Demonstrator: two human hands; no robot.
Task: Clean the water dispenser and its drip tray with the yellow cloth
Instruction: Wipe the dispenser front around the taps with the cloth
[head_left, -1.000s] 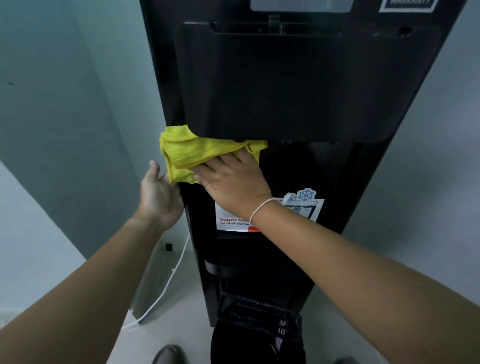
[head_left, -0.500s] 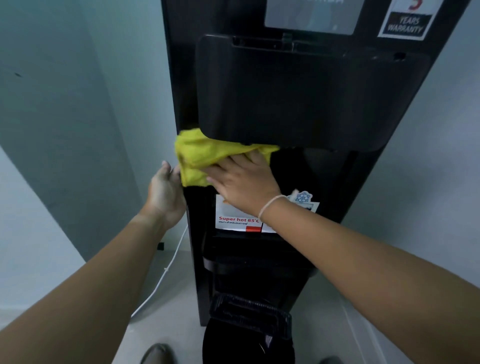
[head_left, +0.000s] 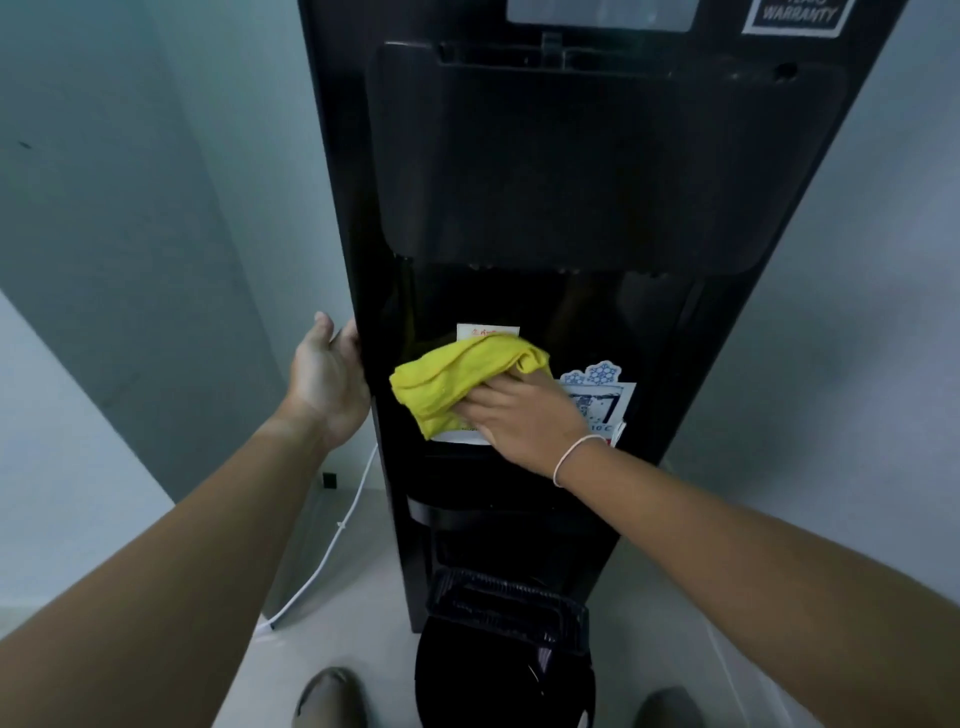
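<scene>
**Cloth has come down into the dispensing recess**

The right hand (head_left: 524, 415) presses the yellow cloth (head_left: 465, 382) against the back wall of the recess of the water dispenser (head_left: 597, 171), with its fingers laid nearly straight over the bunched fabric. Half a second ago the cloth was higher, at the left lower corner of the tap panel; now it covers part of the stickers (head_left: 597, 395) inside the recess. So the wiping has moved downward, and the upper edge seems finished.

The left hand (head_left: 330, 374) rests open against the left side of the cabinet, probably to steady it; whether its fingertips hook around the edge cannot be told.

The drip tray (head_left: 506, 605) sits lower, well apart from the cloth, and is not yet touched. It likely comes next.
</scene>
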